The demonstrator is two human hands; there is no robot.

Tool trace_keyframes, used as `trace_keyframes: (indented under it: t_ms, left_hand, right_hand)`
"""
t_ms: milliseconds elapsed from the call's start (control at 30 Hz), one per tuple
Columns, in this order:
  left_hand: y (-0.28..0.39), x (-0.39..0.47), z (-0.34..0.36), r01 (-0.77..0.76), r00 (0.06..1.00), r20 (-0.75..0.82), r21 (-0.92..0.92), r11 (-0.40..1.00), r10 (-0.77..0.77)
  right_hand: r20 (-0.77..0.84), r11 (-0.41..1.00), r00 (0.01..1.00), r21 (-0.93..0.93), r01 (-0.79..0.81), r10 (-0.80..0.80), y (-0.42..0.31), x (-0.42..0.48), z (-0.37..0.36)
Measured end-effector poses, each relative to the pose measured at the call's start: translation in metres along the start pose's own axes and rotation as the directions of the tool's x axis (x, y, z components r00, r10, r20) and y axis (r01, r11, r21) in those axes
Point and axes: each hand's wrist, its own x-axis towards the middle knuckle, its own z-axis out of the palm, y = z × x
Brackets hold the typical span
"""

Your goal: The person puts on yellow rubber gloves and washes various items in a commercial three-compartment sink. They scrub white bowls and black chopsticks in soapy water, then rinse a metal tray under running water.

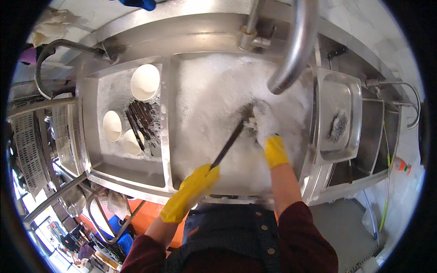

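Observation:
My left hand (198,187), in a yellow rubber glove, grips the near end of a long dark flat bar (227,146). The bar slants up and right over a large steel sink basin (169,136) full of white suds (211,92). At the bar's far end is my right hand (268,131), its yellow glove coated in foam past the cuff. Foam hides its fingers and whatever they may hold. A dark grey patch (251,105) shows in the suds beside that hand.
The left basin (129,175) holds three white bowls (146,82) and a pile of dark sticks (141,117). Above the suds hangs a thick faucet spout (290,58). On the right, a steel pan (356,112) contains a metal scourer (338,126). Perforated racks (29,150) stand far left.

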Motion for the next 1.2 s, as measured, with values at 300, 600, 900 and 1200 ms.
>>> trace_keyframes:
  t_ms: [300, 600, 900, 1200]
  left_hand:
    - [-0.053, 0.006, -0.130, 0.056, 0.788, -0.595, -0.187, 0.981, -0.158]
    - [0.015, 0.061, -0.097, -0.492, 0.656, -0.527, 0.244, 0.836, 0.540]
    - [0.052, 0.173, -0.057, -0.499, 0.660, -0.423, 0.371, 0.783, 0.621]
    - [0.037, 0.269, -0.090, -0.324, 0.760, -0.315, 0.573, 0.752, 0.568]
  right_hand:
    - [0.321, 0.824, 0.926, -0.566, 0.018, 0.200, -0.003, -0.008, -0.054]
    - [0.183, 0.824, 0.977, -0.567, 0.012, 0.112, -0.047, -0.036, -0.050]
    - [-0.041, 0.666, 0.957, -0.727, 0.170, -0.288, -0.260, -0.032, -0.043]
    - [0.031, 0.597, 0.858, -0.706, 0.382, -0.512, -0.190, -0.015, -0.027]
